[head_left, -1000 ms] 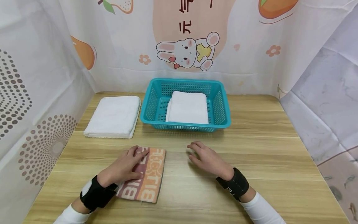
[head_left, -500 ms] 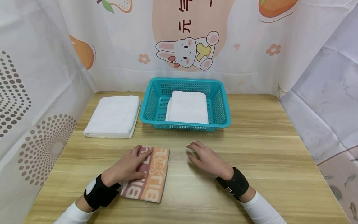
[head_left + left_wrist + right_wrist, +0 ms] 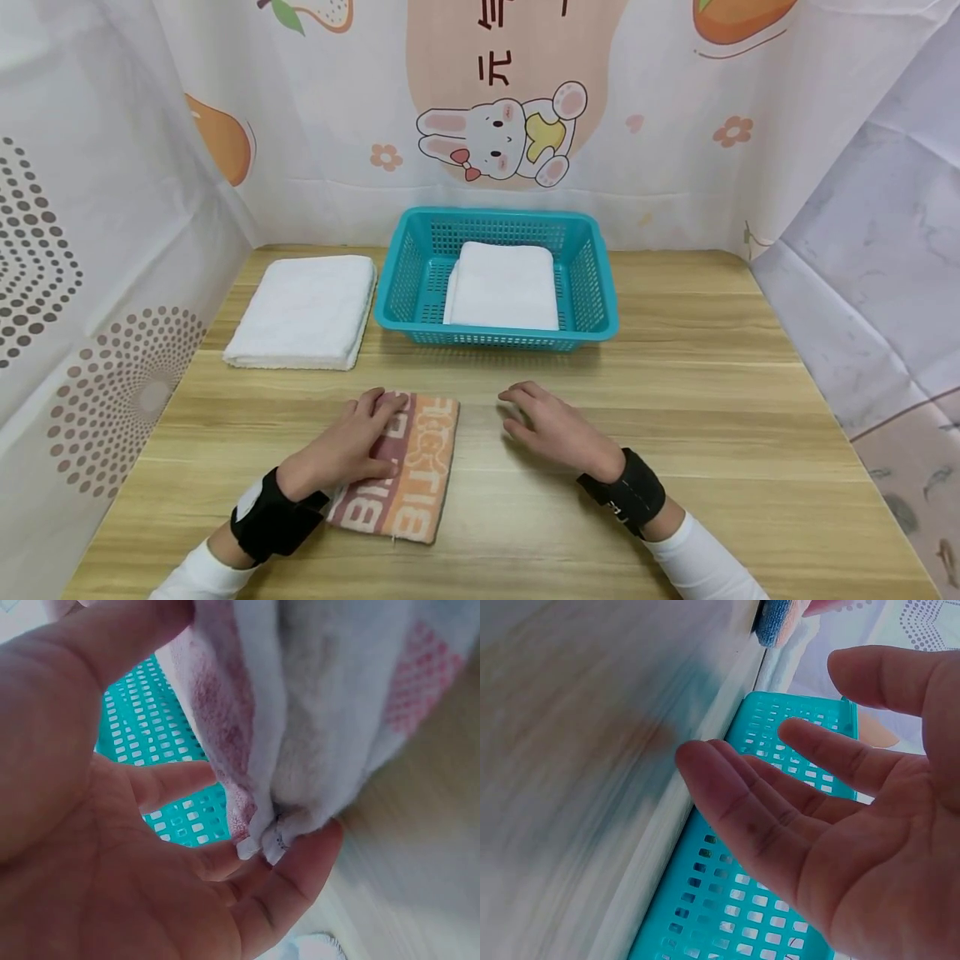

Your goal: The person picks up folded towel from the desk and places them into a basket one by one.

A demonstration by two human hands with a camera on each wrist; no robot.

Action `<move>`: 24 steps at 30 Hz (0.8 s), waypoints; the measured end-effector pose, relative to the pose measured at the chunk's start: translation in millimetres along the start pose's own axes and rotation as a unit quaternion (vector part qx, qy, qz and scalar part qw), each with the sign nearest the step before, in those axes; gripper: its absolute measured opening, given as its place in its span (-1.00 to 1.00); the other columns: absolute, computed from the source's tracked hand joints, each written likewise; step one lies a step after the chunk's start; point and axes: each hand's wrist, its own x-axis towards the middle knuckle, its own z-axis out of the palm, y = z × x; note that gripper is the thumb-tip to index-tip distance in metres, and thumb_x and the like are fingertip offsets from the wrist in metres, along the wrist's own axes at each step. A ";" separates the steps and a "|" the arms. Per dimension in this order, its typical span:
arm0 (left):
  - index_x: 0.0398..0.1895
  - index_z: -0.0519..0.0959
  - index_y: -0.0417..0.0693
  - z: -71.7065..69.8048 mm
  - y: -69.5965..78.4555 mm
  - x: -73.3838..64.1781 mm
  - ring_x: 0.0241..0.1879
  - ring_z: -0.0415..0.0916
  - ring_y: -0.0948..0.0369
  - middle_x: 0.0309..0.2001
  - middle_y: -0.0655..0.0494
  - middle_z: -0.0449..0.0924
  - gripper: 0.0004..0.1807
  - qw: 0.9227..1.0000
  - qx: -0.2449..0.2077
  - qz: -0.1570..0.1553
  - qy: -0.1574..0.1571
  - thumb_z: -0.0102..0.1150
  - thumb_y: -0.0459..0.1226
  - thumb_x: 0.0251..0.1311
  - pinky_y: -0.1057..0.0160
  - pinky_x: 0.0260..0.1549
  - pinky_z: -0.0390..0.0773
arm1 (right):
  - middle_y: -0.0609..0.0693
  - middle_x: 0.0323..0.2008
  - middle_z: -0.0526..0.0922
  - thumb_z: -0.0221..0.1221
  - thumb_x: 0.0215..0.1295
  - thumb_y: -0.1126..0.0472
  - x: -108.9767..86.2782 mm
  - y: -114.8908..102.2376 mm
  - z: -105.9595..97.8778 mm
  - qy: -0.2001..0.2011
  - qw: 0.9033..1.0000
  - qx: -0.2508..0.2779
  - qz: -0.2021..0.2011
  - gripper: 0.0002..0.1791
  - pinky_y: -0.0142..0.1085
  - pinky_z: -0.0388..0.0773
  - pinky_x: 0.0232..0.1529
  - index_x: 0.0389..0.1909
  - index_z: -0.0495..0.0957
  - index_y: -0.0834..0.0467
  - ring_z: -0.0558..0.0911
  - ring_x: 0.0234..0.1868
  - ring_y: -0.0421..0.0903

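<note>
In the head view, the left hand point(image 3: 348, 442) rests, fingers spread, on the folded patterned towel point(image 3: 427, 471) on the table point(image 3: 697, 400). Left wrist: thumb and fingertips touch its layers. Right wrist: the right hand point(image 3: 877, 847), loosely extended, holds nothing.

The head view is bright, evenly lit and mostly sharp, with a pale sheen on the wooden tabletop point(image 3: 675, 400) between the hands and soft, faint shadows under the right hand point(image 3: 558, 429) and along the front of the teal basket point(image 3: 495, 335). Both wrist views are dimmer and hazy, the palms shaded against brighter backgrounds; in the left one, the upper left corner is washed out and the patterned cloth point(image 3: 322, 697) looks soft. In the right one, the nearby tabletop smears into blur, tinted with a vague teal reflection.
</note>
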 end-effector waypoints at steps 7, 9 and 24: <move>0.51 0.13 -0.16 1.7 3.5 3.1 0.27 0.20 -0.36 0.41 -0.48 0.02 -0.03 1.000 0.011 -0.010 -0.001 0.47 -0.15 0.11 -0.17 0.06 0.43 | 0.18 0.11 0.56 0.20 0.39 0.22 -0.7 -1.1 1.1 -0.015 1.000 0.004 0.002 -0.60 -0.09 0.57 0.06 0.19 0.51 0.29 0.60 0.10 0.04; 0.53 0.10 -0.15 1.1 4.3 3.4 0.27 0.21 -0.36 0.42 -0.48 0.01 0.01 1.000 0.020 -0.020 0.002 0.48 -0.13 0.09 -0.17 0.04 0.46 | 0.17 0.10 0.57 0.20 0.39 0.22 -0.8 -1.7 0.9 -0.019 1.000 0.005 0.002 -0.60 -0.13 0.59 0.00 0.19 0.51 0.29 0.62 -0.01 -0.02; 0.56 0.02 -0.17 0.0 11.3 0.1 -0.49 0.38 0.16 -0.13 -0.28 0.43 0.14 0.992 0.050 -0.110 -0.029 0.45 0.08 0.05 0.22 -0.57 0.41 | -0.01 -0.22 0.56 0.19 0.39 0.20 -3.6 -1.1 1.5 -0.042 0.999 0.001 0.022 -0.58 -0.30 0.52 -0.27 0.21 0.50 0.25 0.48 -0.31 -0.22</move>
